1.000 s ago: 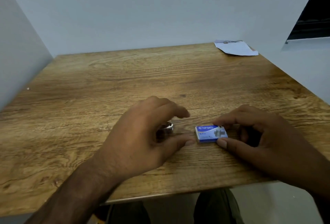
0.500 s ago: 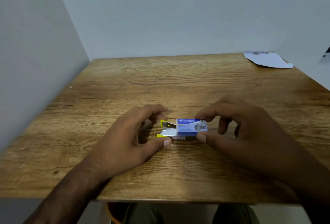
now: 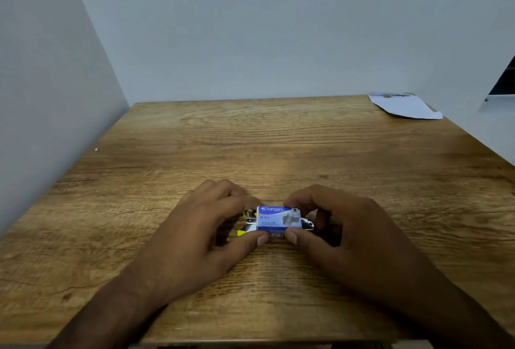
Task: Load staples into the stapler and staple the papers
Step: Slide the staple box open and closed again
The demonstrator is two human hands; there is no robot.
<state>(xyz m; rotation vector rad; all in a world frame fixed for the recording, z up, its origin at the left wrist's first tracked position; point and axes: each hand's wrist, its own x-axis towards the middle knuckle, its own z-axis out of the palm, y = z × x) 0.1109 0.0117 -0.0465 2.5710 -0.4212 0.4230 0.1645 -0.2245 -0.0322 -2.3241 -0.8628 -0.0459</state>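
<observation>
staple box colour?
Blue, with white "kangaro" lettering: the small cardboard staple box held between both hands, clearest in the head view.

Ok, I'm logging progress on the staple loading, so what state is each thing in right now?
Staple box: shut as far as I can see, pinched by both hands.
Stapler: mostly hidden under the box; open or shut, can't tell.
Papers: flat at the far right corner, untouched.
Left hand: grip on box.
Right hand: grip on box.

My stapler point(image 3: 248, 223) mostly hidden behind staple box point(image 3: 279, 217) and my fingers. Small print on box unreadable. My forearms cut off at bottom edge.
</observation>
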